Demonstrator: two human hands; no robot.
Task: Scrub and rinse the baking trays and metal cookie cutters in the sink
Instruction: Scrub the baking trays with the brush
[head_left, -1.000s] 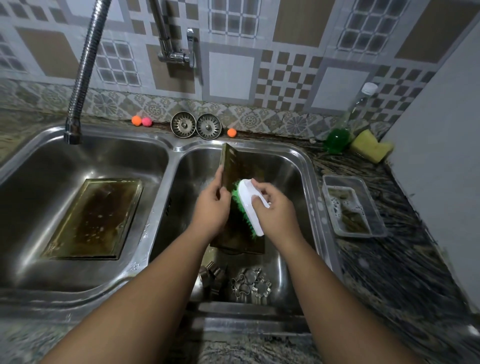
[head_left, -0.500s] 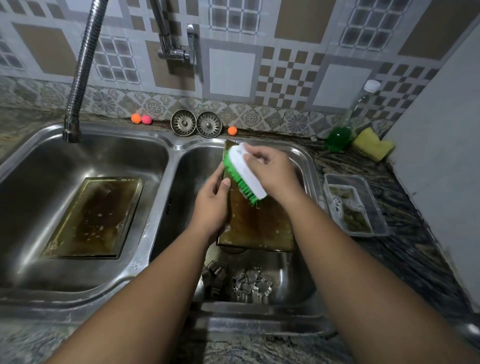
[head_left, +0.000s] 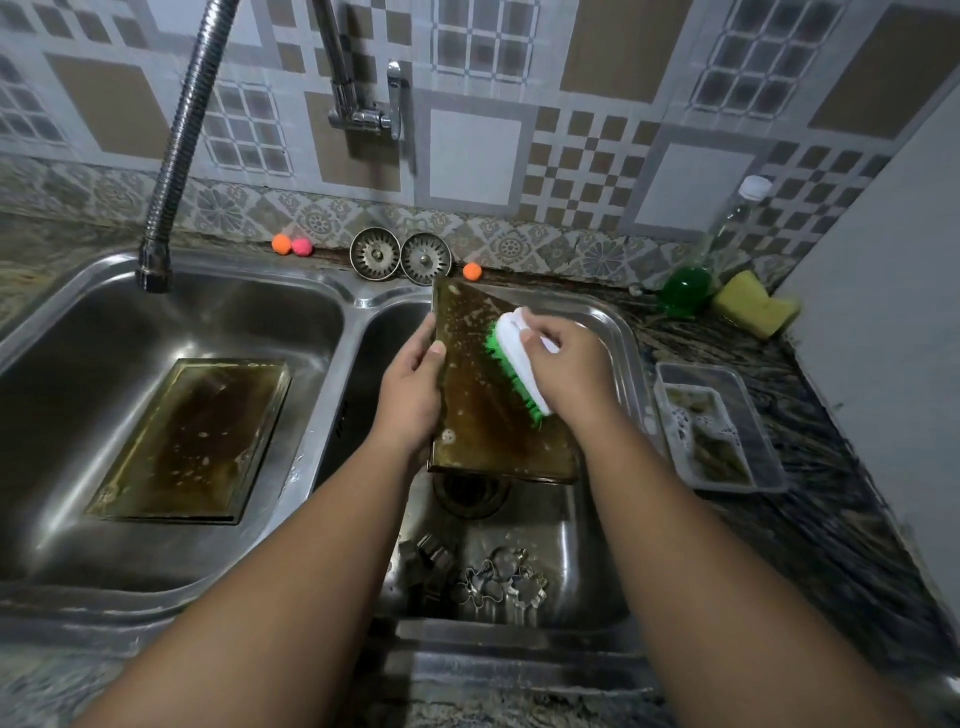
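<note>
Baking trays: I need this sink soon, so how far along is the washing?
Nothing looks finished. In hand: the left hand holds one stained baking tray while the right hand scrubs it with the green brush. Left: the second tray, brown in the left basin, the cookie cutters, all rinsing.

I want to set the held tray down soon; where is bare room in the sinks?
Left basin: bare steel behind the lying tray, below the hose. Right basin is crowded: cookie cutters at front, drain in the middle.
</note>
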